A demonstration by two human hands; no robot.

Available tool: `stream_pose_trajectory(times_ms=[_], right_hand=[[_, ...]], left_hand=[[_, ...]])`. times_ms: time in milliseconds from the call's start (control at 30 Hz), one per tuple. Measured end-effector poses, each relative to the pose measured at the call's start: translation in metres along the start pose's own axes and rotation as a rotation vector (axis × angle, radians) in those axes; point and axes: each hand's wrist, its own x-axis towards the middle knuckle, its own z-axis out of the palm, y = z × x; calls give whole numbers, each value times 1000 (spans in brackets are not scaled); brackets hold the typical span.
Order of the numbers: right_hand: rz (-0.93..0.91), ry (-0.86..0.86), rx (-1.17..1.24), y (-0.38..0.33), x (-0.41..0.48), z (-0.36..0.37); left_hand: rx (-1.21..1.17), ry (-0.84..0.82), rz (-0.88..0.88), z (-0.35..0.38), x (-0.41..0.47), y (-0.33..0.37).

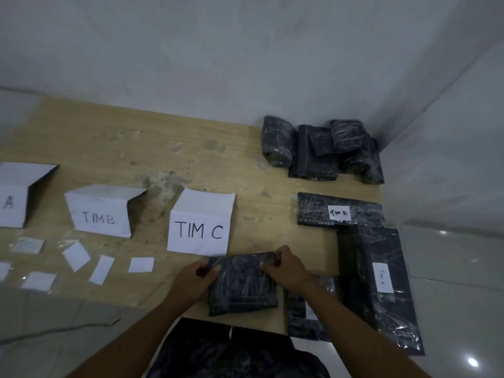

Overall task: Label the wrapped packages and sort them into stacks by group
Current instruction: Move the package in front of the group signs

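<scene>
A dark plastic-wrapped package (241, 286) lies on the wooden table near its front edge, just below the folded paper sign "TIM C" (200, 227). My left hand (192, 281) grips its left edge and my right hand (286, 270) grips its upper right corner. No label shows on this package. To the right lie two packages with white "TIM A" labels, one flat (339, 210) and one long (381, 287), plus a third package (306, 315) partly under my right forearm. Several unlabelled wrapped packages (321, 150) are heaped in the back right corner.
Folded paper signs "TIM B" (101, 212) and one ending in "A" (13, 197) stand at the left. Several blank white label slips (102, 270) are scattered along the front left of the table (163, 148). Walls close the back and right sides.
</scene>
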Motion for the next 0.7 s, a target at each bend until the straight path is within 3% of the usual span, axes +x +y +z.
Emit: stream_pose_trajectory(times_ms=[200,433,533,700], right_hand=[[-88,89,-131,1,-1,13],[-278,455,-308,-19,-11,47],[-405,445,-279,-44,-12,75],[-588,251,-366,-93,-8,139]], left_hand=[[118,53,9,-2,5,-13],[21,120,37,-22,0,-27],[-23,146,46,-43,-1,-38],[-127,214,37,-95,-10,-58]])
